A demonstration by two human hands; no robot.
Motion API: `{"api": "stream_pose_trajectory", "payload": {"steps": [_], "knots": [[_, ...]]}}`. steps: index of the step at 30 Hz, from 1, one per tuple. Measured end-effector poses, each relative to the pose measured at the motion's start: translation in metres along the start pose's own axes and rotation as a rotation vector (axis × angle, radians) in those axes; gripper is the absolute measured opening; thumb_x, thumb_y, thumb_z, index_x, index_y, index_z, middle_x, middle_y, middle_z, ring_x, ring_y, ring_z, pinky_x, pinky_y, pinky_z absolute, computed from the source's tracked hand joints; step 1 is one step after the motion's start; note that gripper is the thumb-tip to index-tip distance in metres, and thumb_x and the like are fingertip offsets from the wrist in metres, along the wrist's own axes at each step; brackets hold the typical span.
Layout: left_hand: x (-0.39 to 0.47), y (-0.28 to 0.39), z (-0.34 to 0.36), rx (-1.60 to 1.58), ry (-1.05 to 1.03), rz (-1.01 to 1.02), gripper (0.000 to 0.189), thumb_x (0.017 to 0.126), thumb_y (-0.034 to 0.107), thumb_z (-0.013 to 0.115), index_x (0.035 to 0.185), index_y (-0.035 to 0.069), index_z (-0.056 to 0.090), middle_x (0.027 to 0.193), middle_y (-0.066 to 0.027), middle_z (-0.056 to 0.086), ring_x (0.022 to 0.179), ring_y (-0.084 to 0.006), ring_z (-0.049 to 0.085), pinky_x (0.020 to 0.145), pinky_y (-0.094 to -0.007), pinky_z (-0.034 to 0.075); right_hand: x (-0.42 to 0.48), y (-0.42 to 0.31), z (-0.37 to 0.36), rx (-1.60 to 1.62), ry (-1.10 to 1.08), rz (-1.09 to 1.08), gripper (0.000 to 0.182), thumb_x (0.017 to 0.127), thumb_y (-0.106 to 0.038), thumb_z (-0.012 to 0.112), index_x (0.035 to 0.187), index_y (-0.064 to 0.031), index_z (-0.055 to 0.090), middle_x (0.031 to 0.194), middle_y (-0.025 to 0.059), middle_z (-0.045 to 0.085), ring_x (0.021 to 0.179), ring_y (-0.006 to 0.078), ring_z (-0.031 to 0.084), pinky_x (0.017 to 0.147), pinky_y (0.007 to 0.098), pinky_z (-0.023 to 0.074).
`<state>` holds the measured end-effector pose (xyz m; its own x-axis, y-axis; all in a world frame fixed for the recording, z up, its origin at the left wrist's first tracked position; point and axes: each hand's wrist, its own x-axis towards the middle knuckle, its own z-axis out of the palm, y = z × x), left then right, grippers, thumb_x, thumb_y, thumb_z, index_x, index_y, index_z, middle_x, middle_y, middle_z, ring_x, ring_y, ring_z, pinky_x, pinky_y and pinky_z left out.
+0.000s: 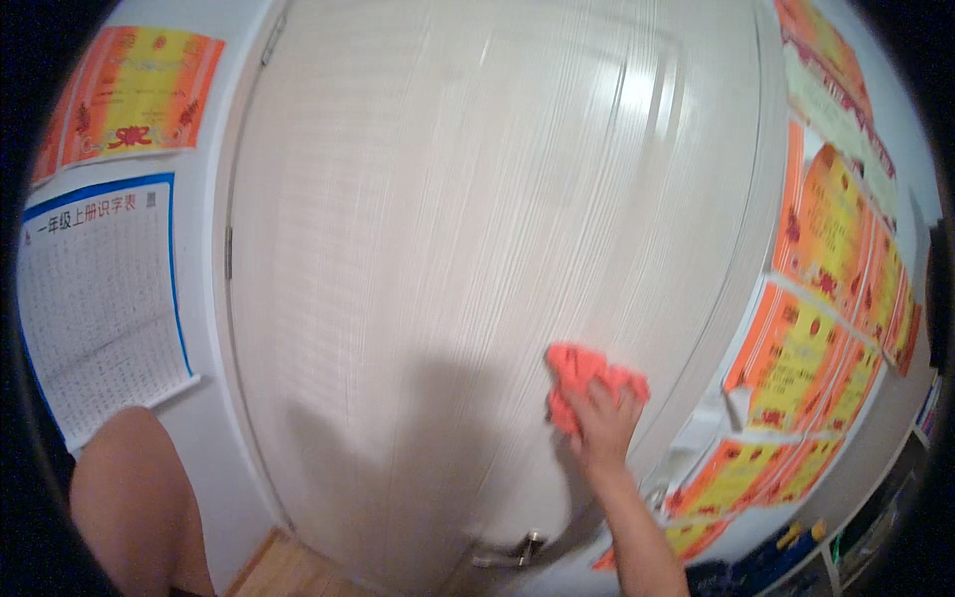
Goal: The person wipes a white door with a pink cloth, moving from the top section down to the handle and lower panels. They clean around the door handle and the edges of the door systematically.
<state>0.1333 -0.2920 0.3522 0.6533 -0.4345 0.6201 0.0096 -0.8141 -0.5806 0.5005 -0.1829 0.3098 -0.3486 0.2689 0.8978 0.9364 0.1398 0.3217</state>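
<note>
My right hand [608, 429] presses a crumpled coral-red cloth [578, 366] against a pale wood-grain door [448, 224]. The fingers are spread over the cloth, which bunches out beyond them. Below the hand, a metal lever handle [507, 556] sits low on the door, partly in shadow. My left hand is out of view. At the lower left shows a bare bent limb [138, 500]; whether it is an elbow or a knee, I cannot tell.
Orange-and-yellow printed certificates [794, 358] cover the right wall, some with curling edges. Another certificate [149, 89] and a blue-edged chart [104, 298] with writing hang at left. Hinges [229, 254] line the door's left side. Shelving [869, 522] stands lower right, above a wooden floor [291, 571].
</note>
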Motion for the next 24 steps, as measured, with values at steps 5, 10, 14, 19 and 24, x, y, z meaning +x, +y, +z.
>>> {"api": "stream_pose_trajectory", "payload": {"steps": [5, 10, 14, 19, 24], "knots": [[-0.008, -0.008, 0.001, -0.02, 0.028, -0.008, 0.042, 0.089, 0.019, 0.056, 0.127, 0.004, 0.05, 0.123, -0.012, 0.055, 0.109, -0.0215, 0.054, 0.082, -0.0313, 0.049, -0.038, -0.017, -0.003, 0.02, -0.105, 0.042, 0.053, 0.059, -0.015, 0.074, 0.111, -0.0218, 0.065, 0.117, 0.0031, 0.055, 0.111, 0.0351, 0.044, 0.097, 0.0545, 0.0303], [-0.004, -0.009, 0.008, -0.05, 0.011, -0.043, 0.042, 0.09, 0.02, 0.054, 0.128, 0.004, 0.05, 0.124, -0.0121, 0.055, 0.11, -0.0214, 0.054, 0.082, -0.0312, 0.049, -0.012, -0.012, -0.008, -0.035, -0.066, 0.093, 0.058, 0.061, -0.014, 0.071, 0.119, -0.0185, 0.062, 0.126, 0.0097, 0.052, 0.123, 0.0389, 0.039, 0.101, 0.0562, 0.0268], [0.004, -0.015, 0.001, -0.087, -0.002, -0.104, 0.042, 0.09, 0.021, 0.053, 0.128, 0.004, 0.049, 0.125, -0.0121, 0.054, 0.11, -0.0214, 0.053, 0.082, -0.031, 0.048, 0.013, -0.015, 0.011, 0.003, -0.036, 0.087, 0.062, 0.061, -0.013, 0.07, 0.122, -0.019, 0.059, 0.13, 0.0094, 0.049, 0.123, 0.0375, 0.039, 0.099, 0.0552, 0.0295], [0.0, -0.021, 0.005, -0.107, 0.046, -0.076, 0.042, 0.091, 0.021, 0.052, 0.129, 0.004, 0.048, 0.126, -0.0122, 0.053, 0.111, -0.0213, 0.053, 0.082, -0.0308, 0.048, -0.055, -0.027, 0.018, 0.075, -0.16, -0.025, 0.058, 0.061, -0.017, 0.074, 0.118, -0.0207, 0.061, 0.122, 0.0049, 0.054, 0.115, 0.0355, 0.046, 0.094, 0.0529, 0.0359], [-0.016, -0.029, 0.015, -0.081, 0.057, -0.092, 0.042, 0.092, 0.022, 0.051, 0.13, 0.004, 0.048, 0.127, -0.0123, 0.053, 0.112, -0.0213, 0.052, 0.082, -0.0307, 0.048, -0.128, -0.025, 0.043, 0.021, -0.33, -0.176, 0.06, 0.056, -0.023, 0.079, 0.114, -0.0225, 0.062, 0.116, 0.0031, 0.056, 0.111, 0.0341, 0.049, 0.092, 0.052, 0.0389]]}}
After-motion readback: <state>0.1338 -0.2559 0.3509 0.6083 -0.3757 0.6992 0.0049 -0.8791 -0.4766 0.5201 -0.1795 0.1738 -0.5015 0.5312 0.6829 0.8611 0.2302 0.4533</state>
